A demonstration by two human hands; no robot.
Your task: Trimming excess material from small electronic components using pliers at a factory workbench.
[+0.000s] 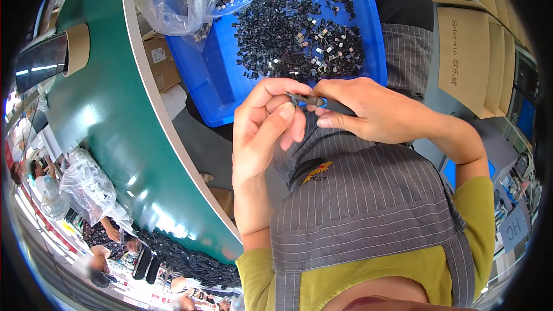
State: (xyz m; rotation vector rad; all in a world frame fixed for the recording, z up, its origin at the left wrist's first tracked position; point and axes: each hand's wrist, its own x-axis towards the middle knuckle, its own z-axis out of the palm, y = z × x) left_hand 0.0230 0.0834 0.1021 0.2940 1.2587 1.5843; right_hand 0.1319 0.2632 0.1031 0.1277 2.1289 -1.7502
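The left fingers (286,110) pinch a small black piece (294,102), apparently steadying it against pliers (315,101) the right hand (371,109) grips.

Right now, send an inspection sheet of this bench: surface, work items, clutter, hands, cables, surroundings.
Surface: green table at left, glossy with glare.
Work items: blue tub with many small black parts, some showing bright metal.
Clutter: clear bags at the tub's far end; plastic bag on the table.
Left hand: pinches a small dark piece.
Right hand: grips a pliers-like tool, tip at that piece.
Cables: dark heap on the table; cannot tell if cords.
Surroundings: cardboard boxes at right.
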